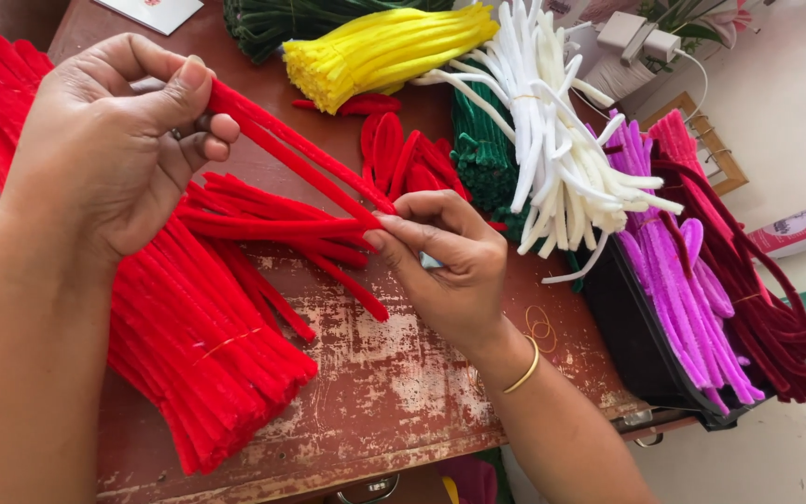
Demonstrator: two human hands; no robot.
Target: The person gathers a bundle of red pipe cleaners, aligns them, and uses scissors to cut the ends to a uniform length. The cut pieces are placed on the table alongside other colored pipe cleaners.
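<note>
My left hand (109, 140) pinches one end of a few red pipe cleaners (300, 154) between thumb and fingers, up at the left. My right hand (445, 266) grips their other end near the middle of the table, so the strands stretch diagonally between both hands. Below them lies a thick bundle of red pipe cleaners (198, 345) tied with a thin band. Loose red strands (263, 224) and bent red loops (412, 159) lie just behind my hands.
On the worn red-brown table (394, 383) lie yellow (375, 51), white (552, 140) and dark green (478, 149) pipe cleaner bundles. A black tray (632, 345) at the right holds purple ones (678, 280); maroon ones (776, 317) hang beside it. Rubber bands (540, 327) lie near my wrist.
</note>
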